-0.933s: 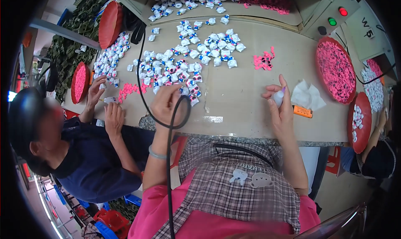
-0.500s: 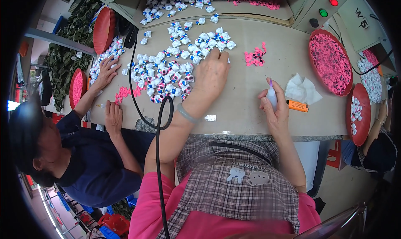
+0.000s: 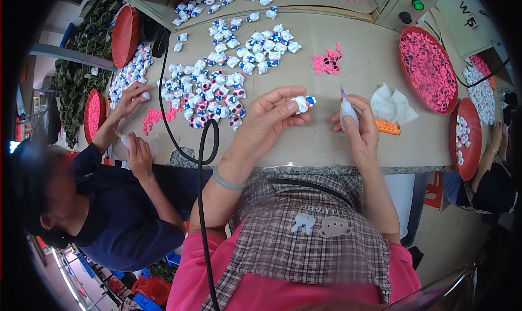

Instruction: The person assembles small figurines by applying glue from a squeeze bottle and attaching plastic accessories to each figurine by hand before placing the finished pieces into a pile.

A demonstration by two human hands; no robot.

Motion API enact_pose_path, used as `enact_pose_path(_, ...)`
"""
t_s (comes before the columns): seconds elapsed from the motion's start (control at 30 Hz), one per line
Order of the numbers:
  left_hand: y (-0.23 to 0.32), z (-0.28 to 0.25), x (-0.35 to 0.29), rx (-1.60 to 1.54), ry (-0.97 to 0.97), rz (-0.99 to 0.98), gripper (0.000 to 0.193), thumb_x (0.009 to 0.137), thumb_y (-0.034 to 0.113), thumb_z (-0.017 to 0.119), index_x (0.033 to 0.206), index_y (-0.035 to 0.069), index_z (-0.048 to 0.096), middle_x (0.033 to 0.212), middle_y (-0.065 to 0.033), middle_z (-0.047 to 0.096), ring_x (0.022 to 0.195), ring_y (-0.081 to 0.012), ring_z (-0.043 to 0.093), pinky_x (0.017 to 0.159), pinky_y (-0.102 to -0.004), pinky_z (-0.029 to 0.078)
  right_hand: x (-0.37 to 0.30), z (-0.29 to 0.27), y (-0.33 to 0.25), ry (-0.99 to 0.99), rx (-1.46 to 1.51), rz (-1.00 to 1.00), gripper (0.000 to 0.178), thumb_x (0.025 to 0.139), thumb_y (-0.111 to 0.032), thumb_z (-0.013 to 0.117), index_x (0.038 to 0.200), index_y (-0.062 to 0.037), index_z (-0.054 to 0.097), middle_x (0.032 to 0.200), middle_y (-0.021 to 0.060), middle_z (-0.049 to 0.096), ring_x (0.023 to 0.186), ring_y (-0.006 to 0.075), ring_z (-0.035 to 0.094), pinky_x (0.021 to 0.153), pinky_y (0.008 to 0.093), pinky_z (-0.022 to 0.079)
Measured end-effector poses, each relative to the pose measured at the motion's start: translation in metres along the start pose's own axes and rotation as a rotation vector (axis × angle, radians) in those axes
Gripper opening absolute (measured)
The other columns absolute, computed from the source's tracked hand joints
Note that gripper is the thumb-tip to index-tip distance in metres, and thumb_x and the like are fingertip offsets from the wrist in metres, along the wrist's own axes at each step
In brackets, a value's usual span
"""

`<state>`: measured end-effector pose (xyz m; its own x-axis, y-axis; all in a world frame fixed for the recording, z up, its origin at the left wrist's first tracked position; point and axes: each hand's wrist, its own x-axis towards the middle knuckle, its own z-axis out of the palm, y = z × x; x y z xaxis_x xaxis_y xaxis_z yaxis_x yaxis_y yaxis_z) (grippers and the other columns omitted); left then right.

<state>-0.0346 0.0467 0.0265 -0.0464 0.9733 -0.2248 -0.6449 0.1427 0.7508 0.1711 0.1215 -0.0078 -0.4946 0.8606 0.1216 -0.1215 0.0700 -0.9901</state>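
Observation:
Between the thumb and fingers of my left hand (image 3: pixel 274 115) is a small white figurine (image 3: pixel 304 104) with blue and pink parts. My right hand (image 3: pixel 359 123) grips a small white squeeze bottle (image 3: pixel 348 112) with a purple nozzle, its tip pointing up. The two hands are a short way apart above the table's near part. To the left of my left hand lies a spread of white and blue figurines (image 3: pixel 261 49), some bearing pink pieces with dark spots. A small heap of pink pieces (image 3: pixel 327 63) lies beyond my hands.
A red tray of pink pieces (image 3: pixel 429 74) and a red tray with white pieces (image 3: pixel 465 140) stand at the right. White tissue (image 3: pixel 392 107) lies by an orange object (image 3: pixel 387 128). A black cable (image 3: pixel 204 202) crosses the left side. A co-worker's hand (image 3: pixel 130 99) works further left.
My left hand has come back from the figurine spread toward me, now holding one figurine. My right hand still has the bottle. The co-worker has lifted a small piece and a bottle.

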Motion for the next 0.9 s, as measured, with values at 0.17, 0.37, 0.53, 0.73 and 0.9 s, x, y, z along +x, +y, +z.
enact_pose_path(0.17, -0.008, -0.004, -0.008, 0.001, 0.018, -0.027, 0.028, 0.092, 0.007, 0.056, 0.118, -0.001, 0.056, 0.105, -0.0096, 0.065, 0.087, -0.0138, 0.064, 0.075, -0.0235, 0.053, 0.000, -0.004, -0.008, 0.018, 0.066, 0.029, 0.031, 0.090, -0.005, 0.058, 0.121, -0.0020, 0.056, 0.110, 0.0071, 0.050, 0.078, 0.0137, 0.059, 0.065, 0.0233, 0.049)
enact_pose_path(0.37, -0.019, -0.002, -0.019, -0.049, 0.035, -0.024, 0.027, 0.091, 0.006, 0.057, 0.117, 0.001, 0.057, 0.105, -0.0079, 0.065, 0.078, -0.0071, 0.058, 0.068, -0.0186, 0.047, -0.009, -0.007, -0.013, 0.112, 0.330, 0.149, 0.037, 0.084, -0.003, 0.066, 0.119, -0.0016, 0.054, 0.097, 0.0075, 0.058, 0.073, 0.0112, 0.057, 0.061, 0.0219, 0.045)
enact_pose_path(0.53, -0.027, 0.001, -0.029, -0.034, -0.058, -0.029, 0.033, 0.089, 0.007, 0.061, 0.120, 0.003, 0.055, 0.111, -0.0142, 0.063, 0.088, -0.0097, 0.061, 0.072, -0.0193, 0.051, -0.012, -0.004, -0.021, 0.145, 0.368, 0.136, 0.042, 0.081, -0.001, 0.069, 0.120, -0.0005, 0.051, 0.096, 0.0106, 0.062, 0.072, 0.0111, 0.057, 0.061, 0.0222, 0.045)
enact_pose_path(0.73, -0.034, -0.004, -0.036, -0.040, -0.120, 0.026, 0.034, 0.089, 0.007, 0.060, 0.122, 0.000, 0.054, 0.110, -0.0149, 0.063, 0.093, -0.0162, 0.063, 0.078, -0.0246, 0.053, -0.018, 0.001, -0.040, 0.142, 0.258, 0.065, 0.041, 0.086, -0.009, 0.066, 0.122, 0.0006, 0.050, 0.098, 0.0130, 0.064, 0.072, 0.0108, 0.058, 0.060, 0.0216, 0.045)
enact_pose_path(0.9, -0.040, 0.001, -0.042, -0.058, -0.050, 0.053, 0.034, 0.090, 0.006, 0.060, 0.122, -0.001, 0.055, 0.105, -0.0110, 0.064, 0.092, -0.0153, 0.063, 0.077, -0.0267, 0.053, -0.028, 0.007, -0.046, 0.148, 0.056, -0.131, 0.040, 0.091, -0.021, 0.061, 0.122, 0.0018, 0.051, 0.094, 0.0130, 0.066, 0.069, 0.0103, 0.057, 0.058, 0.0209, 0.045)
